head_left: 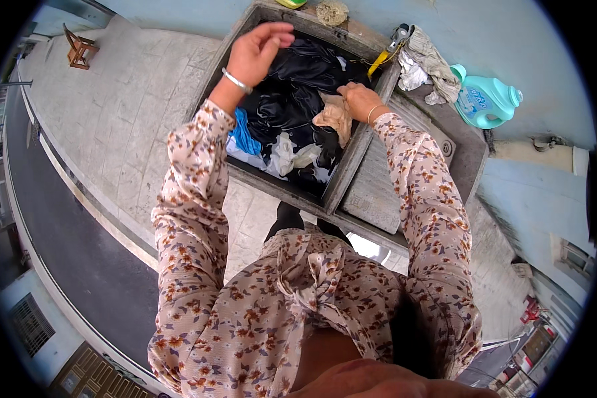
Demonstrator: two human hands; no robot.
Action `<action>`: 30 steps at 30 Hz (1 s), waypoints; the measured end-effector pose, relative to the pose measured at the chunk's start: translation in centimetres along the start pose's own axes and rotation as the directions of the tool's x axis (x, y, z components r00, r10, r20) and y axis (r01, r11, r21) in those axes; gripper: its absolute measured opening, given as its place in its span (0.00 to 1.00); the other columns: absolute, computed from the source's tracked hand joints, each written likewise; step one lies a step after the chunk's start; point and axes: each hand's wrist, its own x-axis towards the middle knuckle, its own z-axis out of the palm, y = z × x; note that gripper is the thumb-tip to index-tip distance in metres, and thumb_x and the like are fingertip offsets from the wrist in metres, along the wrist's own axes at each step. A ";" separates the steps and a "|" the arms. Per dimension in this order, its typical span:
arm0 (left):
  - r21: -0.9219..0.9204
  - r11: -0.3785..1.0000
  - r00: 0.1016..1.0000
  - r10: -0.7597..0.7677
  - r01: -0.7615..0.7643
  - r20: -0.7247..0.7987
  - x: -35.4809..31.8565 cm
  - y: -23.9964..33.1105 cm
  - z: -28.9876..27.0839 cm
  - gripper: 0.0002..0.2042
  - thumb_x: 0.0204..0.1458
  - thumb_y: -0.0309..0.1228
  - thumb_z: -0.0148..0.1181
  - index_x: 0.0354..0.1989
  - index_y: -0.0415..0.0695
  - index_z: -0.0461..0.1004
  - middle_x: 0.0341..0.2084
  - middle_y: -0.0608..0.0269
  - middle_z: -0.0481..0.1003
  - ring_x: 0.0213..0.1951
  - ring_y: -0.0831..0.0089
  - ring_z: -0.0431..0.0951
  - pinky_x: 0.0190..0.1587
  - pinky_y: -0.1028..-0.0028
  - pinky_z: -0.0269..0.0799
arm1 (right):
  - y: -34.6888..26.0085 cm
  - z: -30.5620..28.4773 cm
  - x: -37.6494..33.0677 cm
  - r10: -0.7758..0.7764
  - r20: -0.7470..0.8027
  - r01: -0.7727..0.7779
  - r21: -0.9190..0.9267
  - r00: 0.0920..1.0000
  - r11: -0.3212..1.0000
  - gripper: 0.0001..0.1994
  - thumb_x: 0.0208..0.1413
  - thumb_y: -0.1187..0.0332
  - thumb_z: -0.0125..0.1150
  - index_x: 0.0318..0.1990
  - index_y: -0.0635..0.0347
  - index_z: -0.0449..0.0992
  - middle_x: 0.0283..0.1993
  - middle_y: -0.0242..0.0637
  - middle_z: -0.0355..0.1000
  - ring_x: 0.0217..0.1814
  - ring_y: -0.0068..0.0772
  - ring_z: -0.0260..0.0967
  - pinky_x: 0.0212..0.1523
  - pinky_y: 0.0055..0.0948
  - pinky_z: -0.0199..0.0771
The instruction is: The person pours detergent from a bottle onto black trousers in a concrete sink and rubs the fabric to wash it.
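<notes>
Over the left side of a stone wash basin [209, 83], my left hand [262, 53] is raised with its fingers stretched out and nothing in them. At the basin's right wall, my right hand [361, 103] has its fingers closed on the edge of a beige cloth [335, 118]. Wet black clothes [285, 106] fill most of the basin. A bright blue cloth [245, 134] lies at its left wall, and white cloths [284, 154] sit at the near end. What lies under the black clothes is hidden.
Right of the basin is a ribbed washboard slab [371, 176]. On the ledge beyond stand a turquoise detergent bottle [484, 101], crumpled grey cloths [431, 60] and a tap [399, 36] with a yellow part. A scrubbing pad [331, 12] rests on the far rim. A wooden chair [79, 50] stands far left.
</notes>
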 end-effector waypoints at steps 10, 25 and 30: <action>0.171 0.842 0.829 -0.536 0.511 0.160 -20.2 -5.0 5.8 0.17 0.51 0.22 0.50 0.51 0.40 0.67 0.37 0.57 0.75 0.38 0.72 0.76 0.41 0.75 0.70 | -2.8 9.3 -4.2 0.352 0.358 -0.488 0.431 0.865 0.759 0.28 0.43 0.60 0.62 0.52 0.63 0.66 0.46 0.57 0.69 0.50 0.50 0.67 0.51 0.36 0.67; 0.816 0.535 0.596 -0.736 0.219 0.323 -17.3 -10.9 6.0 0.32 0.49 0.41 0.54 0.62 0.44 0.54 0.61 0.38 0.50 0.62 0.41 0.50 0.62 0.58 0.50 | -3.7 -0.4 -1.8 0.320 -0.098 -0.321 -0.001 0.942 0.947 0.28 0.46 0.68 0.57 0.57 0.58 0.61 0.57 0.47 0.60 0.58 0.47 0.58 0.55 0.39 0.61; 0.819 0.472 0.549 -0.800 0.327 0.242 -18.4 -10.1 6.1 0.32 0.49 0.41 0.54 0.63 0.49 0.53 0.64 0.47 0.46 0.64 0.47 0.46 0.58 0.45 0.51 | -9.4 1.9 3.5 0.137 0.195 -0.161 0.116 0.971 0.980 0.38 0.47 0.63 0.62 0.65 0.42 0.48 0.66 0.40 0.49 0.65 0.51 0.48 0.59 0.49 0.55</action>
